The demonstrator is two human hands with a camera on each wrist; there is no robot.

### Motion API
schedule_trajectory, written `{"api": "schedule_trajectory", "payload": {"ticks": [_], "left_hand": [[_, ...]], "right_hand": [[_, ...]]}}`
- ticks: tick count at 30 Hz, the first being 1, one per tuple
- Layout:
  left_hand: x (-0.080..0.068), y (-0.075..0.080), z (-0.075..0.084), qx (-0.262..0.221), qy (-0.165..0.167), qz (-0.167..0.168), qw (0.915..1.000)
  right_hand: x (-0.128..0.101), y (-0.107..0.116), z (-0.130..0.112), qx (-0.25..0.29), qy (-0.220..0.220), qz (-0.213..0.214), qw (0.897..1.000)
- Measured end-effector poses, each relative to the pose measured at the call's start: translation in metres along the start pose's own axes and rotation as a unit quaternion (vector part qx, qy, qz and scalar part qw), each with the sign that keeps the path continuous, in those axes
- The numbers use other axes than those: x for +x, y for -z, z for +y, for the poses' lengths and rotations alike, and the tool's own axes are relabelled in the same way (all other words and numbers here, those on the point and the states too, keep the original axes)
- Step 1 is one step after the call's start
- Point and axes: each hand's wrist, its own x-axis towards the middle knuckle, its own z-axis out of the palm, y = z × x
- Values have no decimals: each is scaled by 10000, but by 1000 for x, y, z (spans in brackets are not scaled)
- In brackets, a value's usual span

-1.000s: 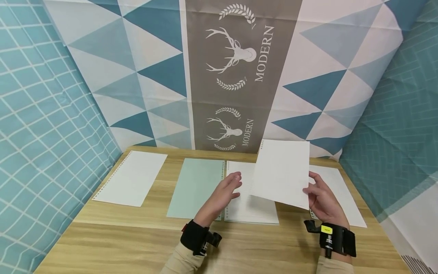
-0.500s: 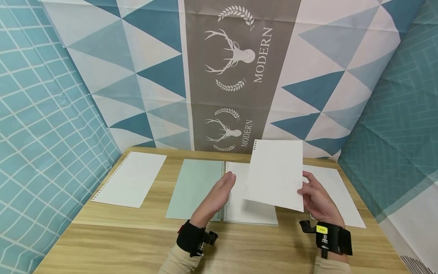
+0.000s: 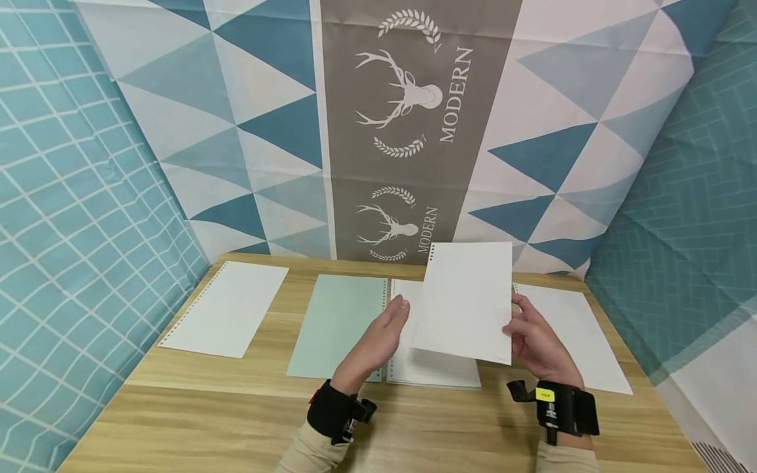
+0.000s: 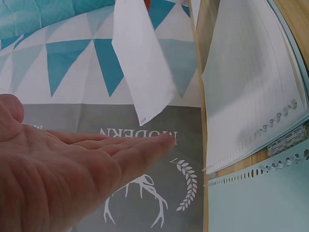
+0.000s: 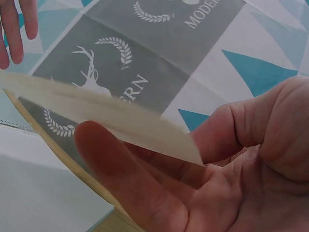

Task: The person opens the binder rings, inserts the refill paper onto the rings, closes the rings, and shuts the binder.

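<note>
Shifted leftward since a second ago: loose-leaf sheet (image 3: 464, 301), raised off the table and now hanging over the right part of the open binder's page stack, its punched edge to the left, its top edge tilted toward the backdrop. Right hand (image 3: 532, 341): pinches the sheet's right edge, thumb on the upper face and fingers beneath; the right wrist view shows the paper edge-on and blurred above the curled fingers (image 5: 125, 179). Left hand (image 3: 378, 335): fingers straight and together, palm turned toward the sheet, holding nothing, just beside the sheet's left edge; contact cannot be told. Open binder: mint-green cover (image 3: 340, 325) lying flat at centre, with a stack of lined pages (image 3: 414, 364) on its right half, sitting on the ring spine (image 4: 285, 142); the stack is largely hidden by the raised sheet and the left hand. Further loose-leaf sheet (image 3: 227, 307): flat at the far left of the table, punched edge leftward, well apart from the binder. Another white sheet (image 3: 570, 335): flat at the right, its near-left part covered by the right hand. Wooden table (image 3: 207, 420): bears all items; near edge cut off by the frame. Patterned cloth backdrop (image 3: 414, 118): deer motif and "MODERN" lettering, behind the table. Black wrist straps on both forearms; sleeves cut off below.
</note>
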Motion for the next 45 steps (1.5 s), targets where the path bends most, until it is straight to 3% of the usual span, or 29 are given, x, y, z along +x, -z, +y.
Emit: {"api": "schedule_trajectory", "payload": {"ticks": [10, 16, 21, 27, 32, 40, 45], "left_hand": [[-1, 2, -2, -13, 22, -135, 9999], [0, 1, -1, 0, 160, -156, 9998], [0, 1, -2, 27, 207, -128, 9997], [0, 1, -3, 40, 217, -158, 9996], [1, 1, -5, 63, 264, -127, 9996], [3, 5, -7, 52, 287, -54, 9996], [5, 7, -8, 57, 280, 14, 9996]], "right_hand": [[5, -8, 3, -177, 141, -68, 9997], [7, -9, 6, -592, -215, 227, 9978], [11, -5, 14, -1071, -890, 695, 9878], [15, 6, 32, -1113, -1367, 1034, 9789], [14, 13, 41, -1457, -1405, 1079, 9733], [11, 14, 33, -1752, -1211, 1316, 9681], [10, 15, 31, -2133, -1420, 1439, 9558]]}}
